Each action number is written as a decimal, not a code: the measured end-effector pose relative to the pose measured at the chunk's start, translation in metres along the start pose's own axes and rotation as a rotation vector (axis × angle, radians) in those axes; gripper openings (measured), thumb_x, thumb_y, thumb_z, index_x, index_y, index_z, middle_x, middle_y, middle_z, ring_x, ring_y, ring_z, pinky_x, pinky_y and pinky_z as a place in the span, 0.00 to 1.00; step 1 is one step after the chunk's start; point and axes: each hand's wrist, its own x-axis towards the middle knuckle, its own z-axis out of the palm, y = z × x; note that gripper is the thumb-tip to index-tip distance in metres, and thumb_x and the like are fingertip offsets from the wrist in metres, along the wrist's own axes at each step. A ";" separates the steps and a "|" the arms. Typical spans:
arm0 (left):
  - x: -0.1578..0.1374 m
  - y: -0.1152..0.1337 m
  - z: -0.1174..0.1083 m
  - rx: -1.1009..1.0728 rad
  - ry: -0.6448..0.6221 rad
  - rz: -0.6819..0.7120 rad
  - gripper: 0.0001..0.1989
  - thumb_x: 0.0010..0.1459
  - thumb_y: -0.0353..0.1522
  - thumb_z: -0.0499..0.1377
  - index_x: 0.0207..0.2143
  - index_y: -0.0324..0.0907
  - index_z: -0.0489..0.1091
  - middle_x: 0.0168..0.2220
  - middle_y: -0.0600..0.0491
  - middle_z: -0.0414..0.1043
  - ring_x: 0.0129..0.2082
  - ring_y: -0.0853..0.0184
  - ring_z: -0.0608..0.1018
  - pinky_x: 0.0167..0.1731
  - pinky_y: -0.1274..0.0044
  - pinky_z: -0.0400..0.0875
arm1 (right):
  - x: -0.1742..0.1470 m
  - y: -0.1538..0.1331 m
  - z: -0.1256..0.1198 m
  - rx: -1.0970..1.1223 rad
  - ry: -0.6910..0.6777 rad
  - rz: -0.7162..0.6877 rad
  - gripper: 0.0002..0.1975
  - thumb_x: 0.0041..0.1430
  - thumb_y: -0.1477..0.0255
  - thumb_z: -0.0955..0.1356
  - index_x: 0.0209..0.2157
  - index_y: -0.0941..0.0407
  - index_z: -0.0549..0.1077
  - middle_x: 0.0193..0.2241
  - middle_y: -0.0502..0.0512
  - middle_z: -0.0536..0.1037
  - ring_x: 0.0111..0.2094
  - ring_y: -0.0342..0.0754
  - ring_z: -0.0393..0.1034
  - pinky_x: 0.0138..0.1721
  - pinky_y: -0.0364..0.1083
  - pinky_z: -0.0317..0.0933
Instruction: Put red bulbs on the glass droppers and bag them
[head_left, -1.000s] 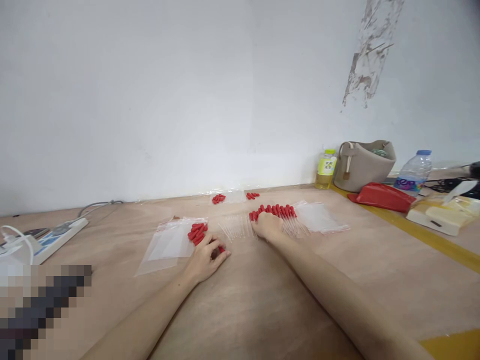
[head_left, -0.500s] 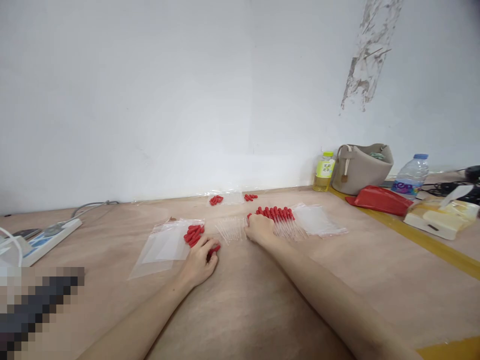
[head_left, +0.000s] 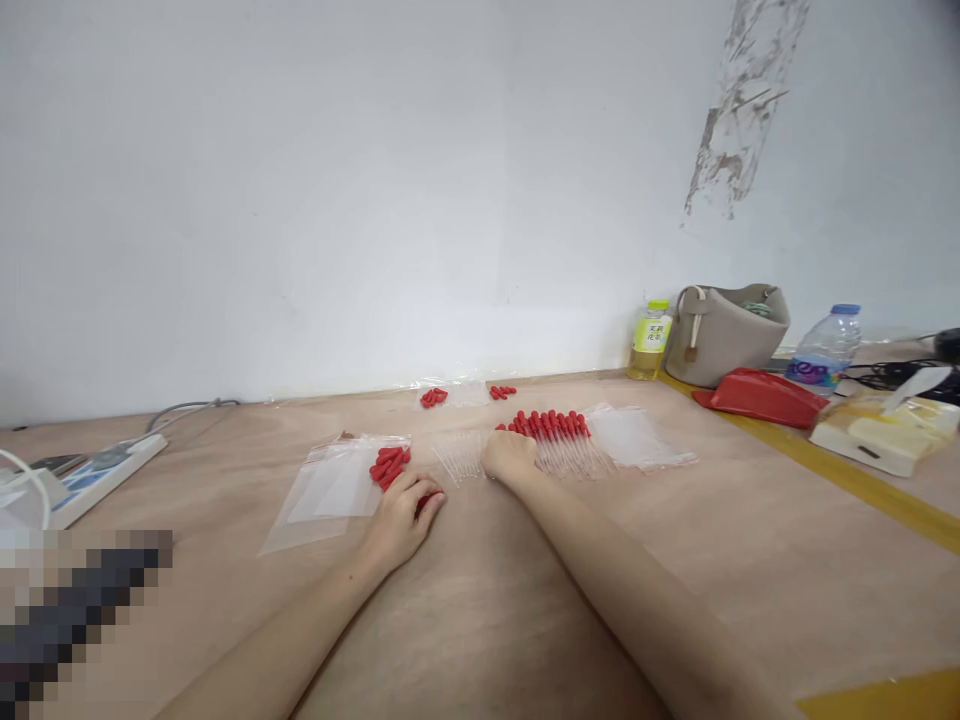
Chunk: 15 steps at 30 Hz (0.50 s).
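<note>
My left hand (head_left: 405, 515) rests on the table with its fingers curled round a red rubber bulb (head_left: 424, 497), mostly covered by the fingers. Just beyond it lies a pile of loose red rubber bulbs (head_left: 388, 466). My right hand (head_left: 510, 456) is closed at the right end of a row of thin clear tubes (head_left: 459, 456); its fingertips are hidden behind the hand. To its right, droppers with red bulbs (head_left: 561, 430) lie side by side, bulbs toward the wall.
Clear plastic bags (head_left: 330, 490) lie at left, and another bag (head_left: 637, 437) at right. More red bulbs (head_left: 433, 398) lie near the wall. A power strip (head_left: 112, 470) sits far left. At right stand a tea bottle (head_left: 649, 342), grey bag (head_left: 727, 340), water bottle (head_left: 825, 350) and tissue pack (head_left: 877, 435).
My right hand has shifted slightly left, uncovering more of the droppers beside it. My left fingers have closed further over the red bulb, which shows less now.
</note>
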 end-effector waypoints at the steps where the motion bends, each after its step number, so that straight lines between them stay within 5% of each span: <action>1: 0.000 0.000 0.000 0.002 0.003 0.006 0.09 0.58 0.33 0.49 0.30 0.41 0.67 0.33 0.52 0.66 0.35 0.65 0.70 0.38 0.73 0.64 | -0.003 0.003 -0.002 0.012 0.021 0.004 0.14 0.53 0.72 0.60 0.37 0.62 0.71 0.36 0.68 0.74 0.39 0.54 0.69 0.33 0.47 0.58; 4: 0.000 -0.001 0.000 -0.011 0.014 -0.008 0.07 0.59 0.32 0.47 0.33 0.41 0.62 0.31 0.52 0.66 0.33 0.65 0.70 0.34 0.73 0.65 | -0.016 0.020 -0.004 0.060 0.110 -0.028 0.16 0.58 0.68 0.56 0.37 0.60 0.69 0.36 0.63 0.73 0.37 0.51 0.68 0.33 0.44 0.57; 9: 0.001 0.006 0.004 -0.104 -0.002 -0.056 0.05 0.59 0.31 0.46 0.36 0.42 0.59 0.31 0.53 0.66 0.30 0.67 0.70 0.31 0.75 0.64 | -0.048 0.061 0.008 0.268 0.324 -0.378 0.13 0.60 0.70 0.55 0.33 0.59 0.66 0.32 0.57 0.72 0.33 0.44 0.65 0.33 0.41 0.55; 15: -0.002 0.038 0.009 -0.261 -0.068 -0.017 0.08 0.59 0.34 0.47 0.33 0.42 0.64 0.32 0.53 0.68 0.32 0.67 0.70 0.33 0.76 0.64 | -0.077 0.074 0.017 0.340 0.342 -0.592 0.10 0.58 0.73 0.57 0.38 0.56 0.67 0.34 0.53 0.73 0.35 0.43 0.66 0.39 0.43 0.53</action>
